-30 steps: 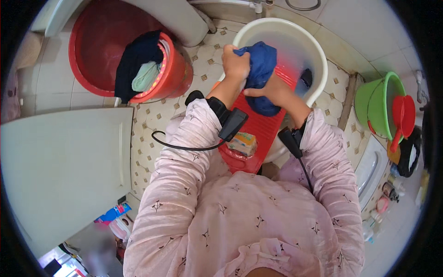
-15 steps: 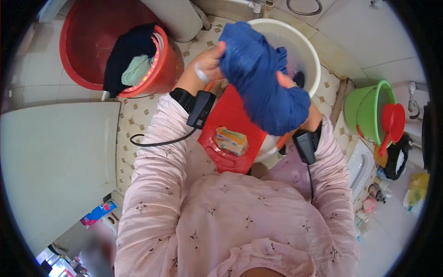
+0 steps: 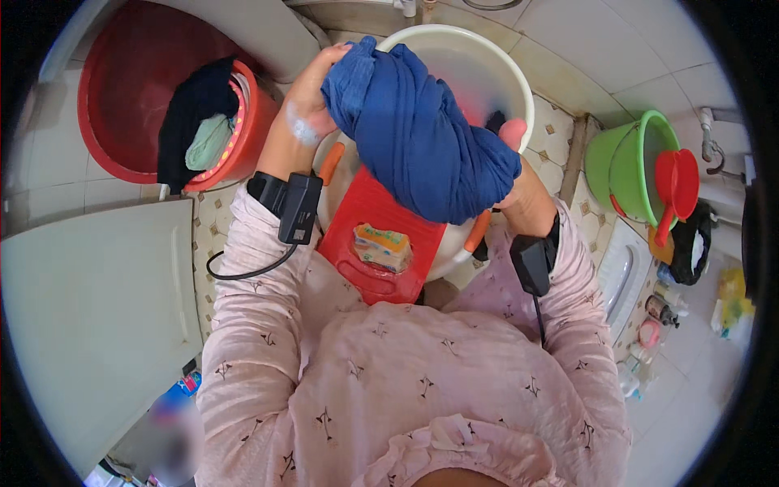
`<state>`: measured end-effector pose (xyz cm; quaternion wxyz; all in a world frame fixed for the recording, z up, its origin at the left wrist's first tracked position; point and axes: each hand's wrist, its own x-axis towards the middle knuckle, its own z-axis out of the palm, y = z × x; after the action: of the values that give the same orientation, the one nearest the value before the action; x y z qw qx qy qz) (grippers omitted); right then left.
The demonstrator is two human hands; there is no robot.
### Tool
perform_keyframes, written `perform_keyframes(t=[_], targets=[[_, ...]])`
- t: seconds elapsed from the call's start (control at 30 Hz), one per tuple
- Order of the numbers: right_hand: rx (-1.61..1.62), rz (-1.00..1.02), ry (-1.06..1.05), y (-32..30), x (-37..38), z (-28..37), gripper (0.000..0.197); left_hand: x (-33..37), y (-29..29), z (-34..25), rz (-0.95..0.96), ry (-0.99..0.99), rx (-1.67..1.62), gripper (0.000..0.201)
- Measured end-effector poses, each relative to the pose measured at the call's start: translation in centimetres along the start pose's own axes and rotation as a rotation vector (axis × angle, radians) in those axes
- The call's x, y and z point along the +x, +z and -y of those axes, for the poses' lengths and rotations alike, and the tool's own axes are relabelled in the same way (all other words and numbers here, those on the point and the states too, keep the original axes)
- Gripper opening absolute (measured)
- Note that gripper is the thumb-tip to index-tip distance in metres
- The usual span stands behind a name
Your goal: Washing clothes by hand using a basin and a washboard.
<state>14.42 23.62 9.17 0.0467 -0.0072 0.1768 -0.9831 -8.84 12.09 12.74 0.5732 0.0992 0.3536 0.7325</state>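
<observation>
A bunched dark blue cloth garment (image 3: pixel 418 130) is stretched between my hands, its folds slanting from upper left to lower right. My left hand (image 3: pixel 315 93), with white suds at the wrist, is closed around its upper left end. At the lower right end my right hand (image 3: pixel 513 166) grips the cloth, thumb up, most fingers hidden behind it. Beneath the garment a red washboard (image 3: pixel 345 235) leans in a white basin (image 3: pixel 531 105) with orange handles. A soap bar in a torn wrapper (image 3: pixel 381 247) rests on the washboard's lower end. Water and more dark cloth show inside the basin.
To the left stands a large red tub (image 3: pixel 93 122), with a smaller red bucket (image 3: pixel 251 154) holding black and pale green cloth. A green bucket (image 3: pixel 604 166) with a red dipper (image 3: pixel 677 183) stands right, by a squat toilet (image 3: pixel 623 280). Several bottles line the right wall.
The blue garment has drawn out longer and twisted into tighter folds between my hands. In the picture, both hands and the garment have shifted left.
</observation>
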Motion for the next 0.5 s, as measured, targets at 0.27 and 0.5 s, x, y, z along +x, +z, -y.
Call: perform_keyframes(t=[0.27, 0.5], targets=[[-0.629, -0.304, 0.144, 1.3, 3.0, -2.5, 0.058, 1.4, -0.7, 4.1, -0.223, 0.098, 0.675, 0.012], [-1.513, -0.640, -0.166, -5.4, 5.3, -6.1, 0.051, 4.0, -2.6, 8.4, -0.509, 0.408, 1.299, 0.028]])
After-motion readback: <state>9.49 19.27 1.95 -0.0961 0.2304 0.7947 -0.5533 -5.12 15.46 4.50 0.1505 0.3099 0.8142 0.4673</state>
